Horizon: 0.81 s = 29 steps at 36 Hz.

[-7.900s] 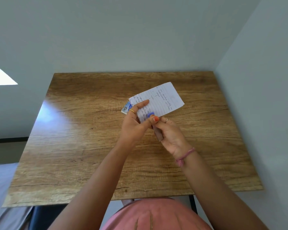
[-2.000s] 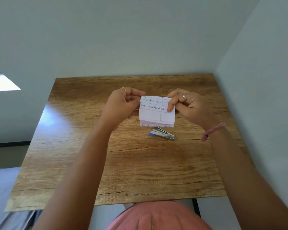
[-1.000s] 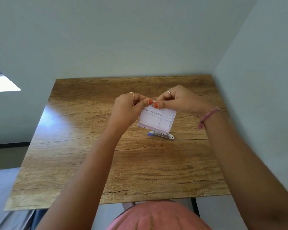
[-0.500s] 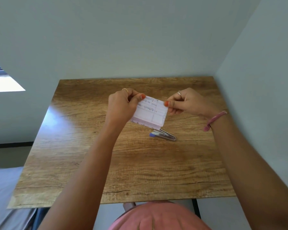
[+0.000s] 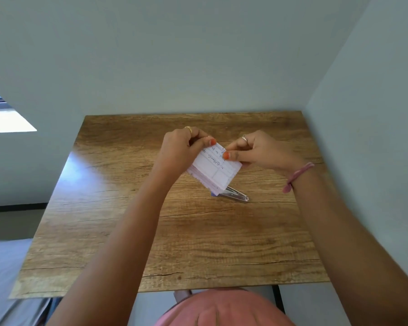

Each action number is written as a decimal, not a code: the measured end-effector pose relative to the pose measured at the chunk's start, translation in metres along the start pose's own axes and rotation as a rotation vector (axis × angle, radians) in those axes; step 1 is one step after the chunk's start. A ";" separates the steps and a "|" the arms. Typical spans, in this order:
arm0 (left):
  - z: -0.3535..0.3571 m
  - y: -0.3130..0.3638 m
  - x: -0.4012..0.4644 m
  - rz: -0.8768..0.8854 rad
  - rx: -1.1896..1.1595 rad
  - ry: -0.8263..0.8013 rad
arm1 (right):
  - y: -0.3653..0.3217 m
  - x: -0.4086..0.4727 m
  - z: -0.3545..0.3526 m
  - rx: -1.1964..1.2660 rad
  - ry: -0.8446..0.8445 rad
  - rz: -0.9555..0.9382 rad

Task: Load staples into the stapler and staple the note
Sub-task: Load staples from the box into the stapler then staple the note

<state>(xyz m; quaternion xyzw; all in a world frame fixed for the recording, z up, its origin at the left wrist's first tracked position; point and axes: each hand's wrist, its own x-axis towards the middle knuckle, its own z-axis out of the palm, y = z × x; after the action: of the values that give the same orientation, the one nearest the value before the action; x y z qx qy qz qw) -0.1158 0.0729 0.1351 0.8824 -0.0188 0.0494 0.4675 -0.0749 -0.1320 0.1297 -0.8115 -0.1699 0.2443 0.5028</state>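
Above a grained wooden table [image 5: 118, 231], the left hand [image 5: 179, 151] and right hand [image 5: 262, 151] pinch a folded, lined paper note [image 5: 216, 170] by its top edge, fingers closed on it; squaring the thin layers flush should help the small metal stapler [image 5: 234, 196] lying beneath bite cleanly

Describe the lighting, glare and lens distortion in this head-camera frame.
Head view: daylight from a bright patch at the left edge throws a pale glare on the table near its left side; the folded note, held by the left hand and right hand, is evenly lit and fairly sharp; the stapler beneath it is partly hidden; wide-angle distortion splays the table edges and forearms.
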 end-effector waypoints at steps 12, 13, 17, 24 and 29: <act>0.014 -0.033 -0.022 -0.456 -0.683 0.006 | 0.013 0.005 0.028 0.416 0.319 0.166; 0.021 -0.033 -0.026 -0.454 -0.767 0.083 | 0.014 0.005 0.033 0.439 0.335 0.173; 0.051 -0.028 -0.045 -0.326 -0.896 0.353 | 0.014 0.006 0.048 0.432 0.434 0.149; 0.057 -0.030 -0.049 -0.229 -0.964 0.176 | 0.014 0.007 0.055 0.356 0.471 0.102; 0.052 -0.032 -0.040 -0.340 -0.992 0.126 | 0.018 0.008 0.058 0.402 0.423 0.082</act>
<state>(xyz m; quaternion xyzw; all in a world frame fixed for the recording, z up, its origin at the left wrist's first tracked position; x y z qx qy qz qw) -0.1492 0.0472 0.0757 0.5411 0.1314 0.0110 0.8306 -0.1009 -0.0930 0.0895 -0.7347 0.0236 0.1188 0.6675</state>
